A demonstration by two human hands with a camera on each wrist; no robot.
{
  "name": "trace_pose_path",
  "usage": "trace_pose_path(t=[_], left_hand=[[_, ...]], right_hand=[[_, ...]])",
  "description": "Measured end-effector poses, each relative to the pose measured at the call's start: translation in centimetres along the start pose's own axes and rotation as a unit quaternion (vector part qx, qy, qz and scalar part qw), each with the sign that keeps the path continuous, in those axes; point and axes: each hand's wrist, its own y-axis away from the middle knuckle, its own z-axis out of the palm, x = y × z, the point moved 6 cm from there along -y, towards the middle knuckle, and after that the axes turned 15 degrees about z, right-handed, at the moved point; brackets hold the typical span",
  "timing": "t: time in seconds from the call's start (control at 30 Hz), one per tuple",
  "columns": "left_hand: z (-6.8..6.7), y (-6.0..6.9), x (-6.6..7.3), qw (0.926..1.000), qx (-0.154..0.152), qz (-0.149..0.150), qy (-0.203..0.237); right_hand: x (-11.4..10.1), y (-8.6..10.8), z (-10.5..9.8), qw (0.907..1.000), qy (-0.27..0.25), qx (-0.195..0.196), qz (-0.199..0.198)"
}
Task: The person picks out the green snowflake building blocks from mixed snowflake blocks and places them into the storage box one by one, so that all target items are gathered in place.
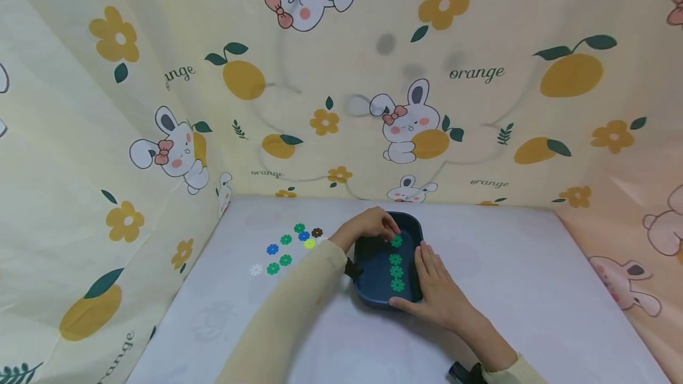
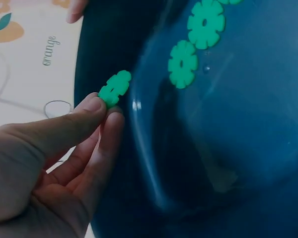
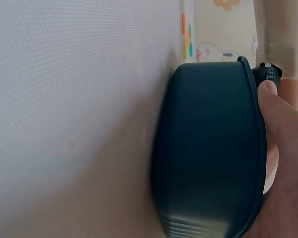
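My left hand (image 1: 373, 224) pinches a green flower-shaped disc (image 2: 120, 83) between thumb and fingertips, over the far part of a dark blue tray (image 1: 370, 289). Inside the tray, three green flower-shaped discs (image 1: 395, 272) lie in a row running toward me; two of them (image 2: 183, 67) show clearly in the left wrist view, the third only partly. My right hand (image 1: 440, 295) rests against the tray's right side with fingers straight, its thumb at the near rim. From the right wrist, the tray's outer wall (image 3: 208, 139) is seen side-on, with the thumb on the rim.
Left of the tray, several loose flower-shaped discs lie on the white table (image 1: 213, 336): green (image 1: 286, 260), blue (image 1: 273, 249), yellow (image 1: 310, 244), brown (image 1: 317, 233) and white (image 1: 256, 269). My left sleeve (image 1: 288, 307) crosses beside them. A printed curtain (image 1: 341, 93) hangs behind.
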Motion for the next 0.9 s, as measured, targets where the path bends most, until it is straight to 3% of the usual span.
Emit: trace_pose_path(t=[0.3, 0.7, 0.9], left_hand=[[0.7, -0.5, -1.5, 0.9988, -0.002, -0.046, -0.016], [1.2, -0.6, -1.2, 0.9947, -0.007, -0.080, -0.063], [1.1, -0.5, -1.2, 0.9930, -0.005, -0.080, -0.086]], right_hand=[[-0.1, 0.1, 0.0, 1.0000, 0.001, 0.004, -0.003], [-0.2, 0.2, -0.1, 0.9999, 0.003, 0.015, -0.008], [0.0, 0.1, 0.0, 0.9999, 0.004, 0.013, -0.003]])
